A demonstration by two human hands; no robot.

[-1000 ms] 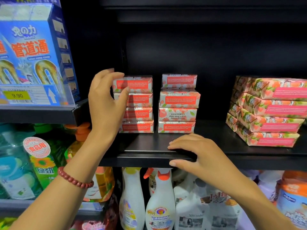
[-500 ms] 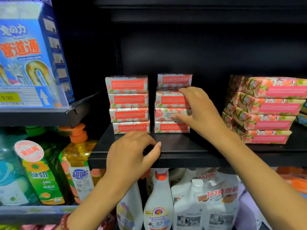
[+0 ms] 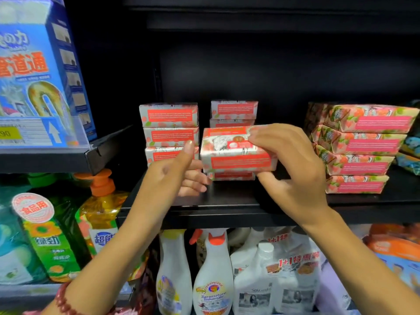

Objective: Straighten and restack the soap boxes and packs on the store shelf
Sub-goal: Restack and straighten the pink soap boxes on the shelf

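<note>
Clearly a pink-and-white cardboard soap box (image 3: 236, 153) is gripped at its right end by the right hand (image 3: 293, 169), before the middle stack (image 3: 234, 110), above the black metal shelf (image 3: 227, 214); the left hand (image 3: 172, 173) is held loosely open beside its left end.

Your right grip (image 3: 293, 169) pinches a tilted soap box (image 3: 236, 153) in front of the middle stack (image 3: 234, 110) on the black shelf (image 3: 227, 214); your left grip (image 3: 172, 176), fingers loose, meets the box's left end; stacked packs (image 3: 361, 146) sit right.
</note>
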